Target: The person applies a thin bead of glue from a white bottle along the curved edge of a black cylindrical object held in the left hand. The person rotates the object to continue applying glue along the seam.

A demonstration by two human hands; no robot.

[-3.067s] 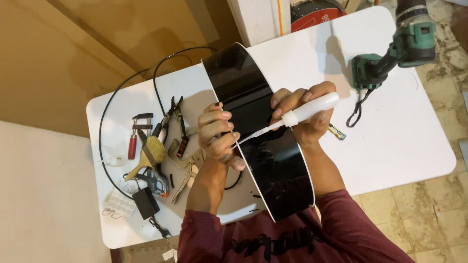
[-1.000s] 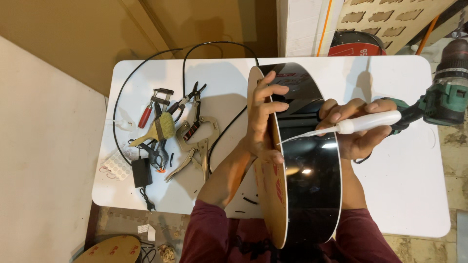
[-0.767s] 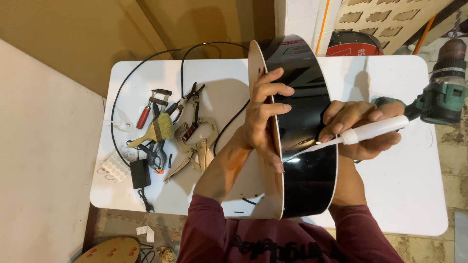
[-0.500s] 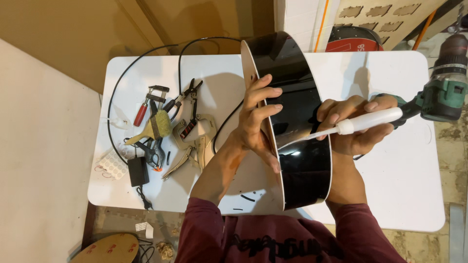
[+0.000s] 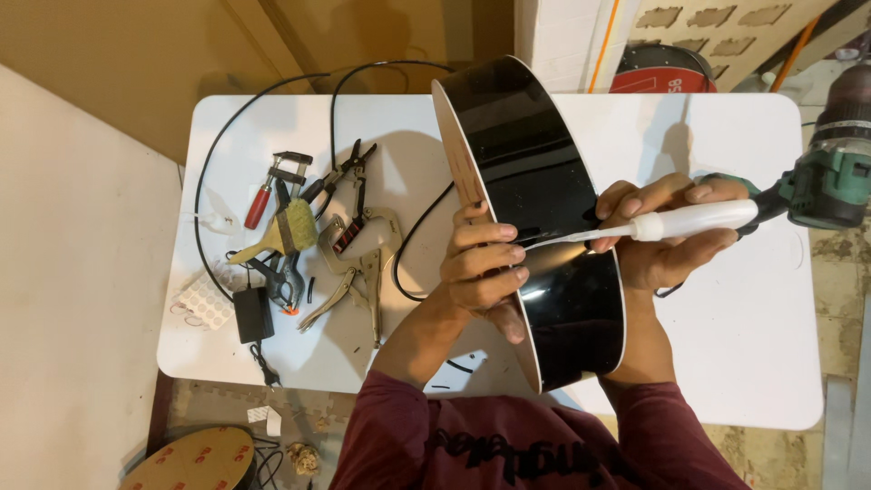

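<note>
At centre frame, above the white rectangular table (image 5: pixel 726 363), we see a glossy black curved panel with a pale wooden edge (image 5: pixel 544 181), held tilted and running from the upper middle of the frame down to the lower middle. Our left hand (image 5: pixel 485 272) grips the panel's pale edge: the thumb lies behind it, and the fingers (image 5: pixel 494 254) curl over onto the black face, closed firmly on the panel. Our right hand (image 5: pixel 662 240), just right of the panel, is wrapped closed around a white plastic squeeze bottle with a long thin nozzle (image 5: pixel 694 220); the nozzle points left and its tip meets the black face close to the left fingertips. Both forearms emerge from dark red sleeves (image 5: pixel 399 436) at the bottom of the frame.

At the left of the table we note a cluster of hand tools: a red-handled bar clamp (image 5: pixel 270 181), a worn brush with a wooden handle (image 5: pixel 277 238), locking pliers (image 5: pixel 349 272) and a black power adapter (image 5: pixel 252 313), with a black cable (image 5: pixel 272 100) looping along the table's upper left. At the right edge lies a green cordless drill (image 5: pixel 830 177), just beyond the right hand.
</note>
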